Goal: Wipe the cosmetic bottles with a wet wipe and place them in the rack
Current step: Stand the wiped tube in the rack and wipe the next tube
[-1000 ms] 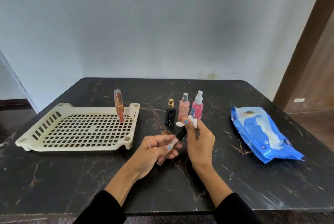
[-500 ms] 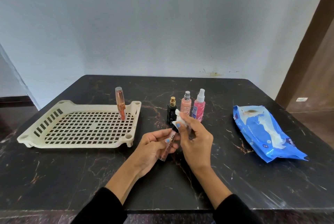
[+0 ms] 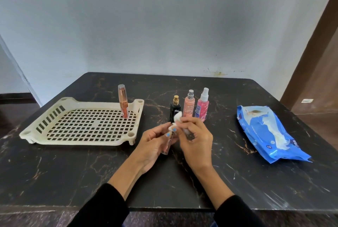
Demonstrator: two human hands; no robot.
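Black marble-patterned table (image 3: 73,171) carries a cream perforated rack (image 3: 82,126) at the left, with one copper tube (image 3: 123,103) standing upright in its far right corner. Behind the hands, a black bottle (image 3: 175,110), a peach spray bottle (image 3: 189,106) and a pink spray bottle (image 3: 202,106) are lined up close together. A blue wipe packet (image 3: 267,131) lies well apart at the right. A slim pink tube (image 3: 166,144) is gripped by the curled fingers of the left hand (image 3: 155,144). A white wet wipe (image 3: 177,118) is pinched by the right hand (image 3: 196,142) against the tube's upper end, apparently over its cap.

Left hand (image 3: 155,142) holds a slim pink tube (image 3: 166,144) while right hand (image 3: 196,142) pinches a white wipe (image 3: 177,117) around its top
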